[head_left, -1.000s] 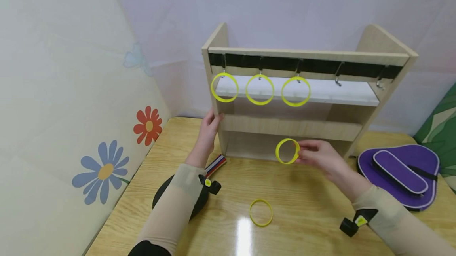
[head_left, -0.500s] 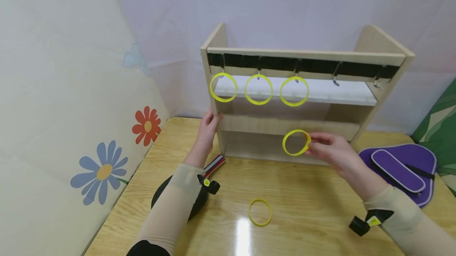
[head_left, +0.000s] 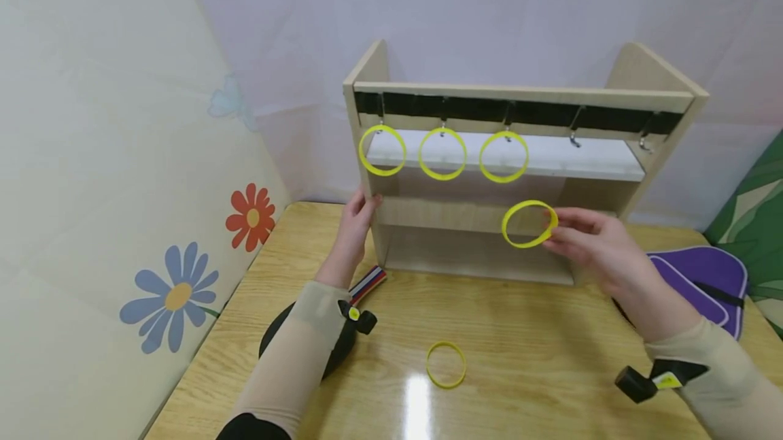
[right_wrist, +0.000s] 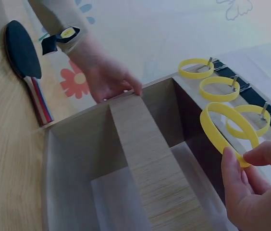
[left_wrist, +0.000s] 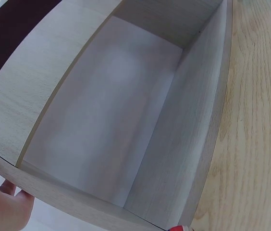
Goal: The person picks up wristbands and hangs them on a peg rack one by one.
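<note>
In the head view my right hand (head_left: 602, 249) pinches a yellow ring (head_left: 525, 245) by its right edge, thumb and fingers on the band. The ring is in the air in front of the wooden shelf unit (head_left: 465, 253), below the hook row. My left hand (head_left: 353, 229) grips the unit's left side panel; the right wrist view shows its thumb (right_wrist: 134, 85) over the panel's front edge. Three yellow rings hang from the left hooks, the third ring (head_left: 503, 180) nearest the held one. Two bare hooks, one hook (head_left: 573, 139) beside the other, are at the right.
Another yellow ring (head_left: 445, 386) lies on the wooden table (head_left: 501, 358). A black table tennis bat (right_wrist: 22, 50) with a striped handle lies under my left forearm. A purple case (head_left: 724, 266) is at the right, partly behind my right wrist.
My right hand has carried the pinched ring up and to the right, from low before the bottom compartment to the middle board's height. The left hand stays on the panel.
</note>
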A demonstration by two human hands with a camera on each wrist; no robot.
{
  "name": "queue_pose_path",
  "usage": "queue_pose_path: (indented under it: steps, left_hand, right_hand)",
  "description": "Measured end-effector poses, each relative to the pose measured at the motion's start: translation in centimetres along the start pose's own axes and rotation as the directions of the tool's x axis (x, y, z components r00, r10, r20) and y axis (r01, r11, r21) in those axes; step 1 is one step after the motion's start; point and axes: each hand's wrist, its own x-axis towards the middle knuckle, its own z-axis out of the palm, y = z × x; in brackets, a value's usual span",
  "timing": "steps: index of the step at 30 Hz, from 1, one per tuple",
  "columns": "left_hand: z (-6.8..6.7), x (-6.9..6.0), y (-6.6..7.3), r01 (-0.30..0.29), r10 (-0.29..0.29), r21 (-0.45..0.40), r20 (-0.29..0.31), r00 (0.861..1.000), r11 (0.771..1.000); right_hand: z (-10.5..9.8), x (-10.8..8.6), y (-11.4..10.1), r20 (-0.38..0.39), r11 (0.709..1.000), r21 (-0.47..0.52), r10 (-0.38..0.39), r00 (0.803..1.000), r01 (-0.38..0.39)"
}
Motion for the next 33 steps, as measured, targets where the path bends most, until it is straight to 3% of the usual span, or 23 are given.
queue_pose_path:
  steps: [8, 17, 28, 33]
  left_hand:
    - [0.0, 0.0, 0.0, 0.004, -0.004, 0.002, 0.003, 1.0, 1.0]
    - [-0.1, 0.0, 0.0, 0.015, -0.015, -0.002, -0.007, 1.0, 1.0]
    - [-0.1, 0.0, 0.0, 0.03, -0.03, 0.005, -0.009, 1.0, 1.0]
    - [-0.1, 0.0, 0.0, 0.026, -0.026, -0.001, -0.002, 1.0, 1.0]
  right_hand:
    - [-0.5, -0.2, -1.6, -0.025, 0.998, -0.008, -0.055, 0.998, 0.054]
    - [-0.6, -0.3, -3.3, -0.027, 0.983, 0.109, -0.144, 0.989, 0.146]
    - [-0.7, -0.3, -5.3, -0.197, 0.964, 0.229, -0.087, 0.977, 0.132]
    - [-0.7, 0.2, -5.3, -0.213, 0.935, 0.312, -0.102, 0.972, 0.167]
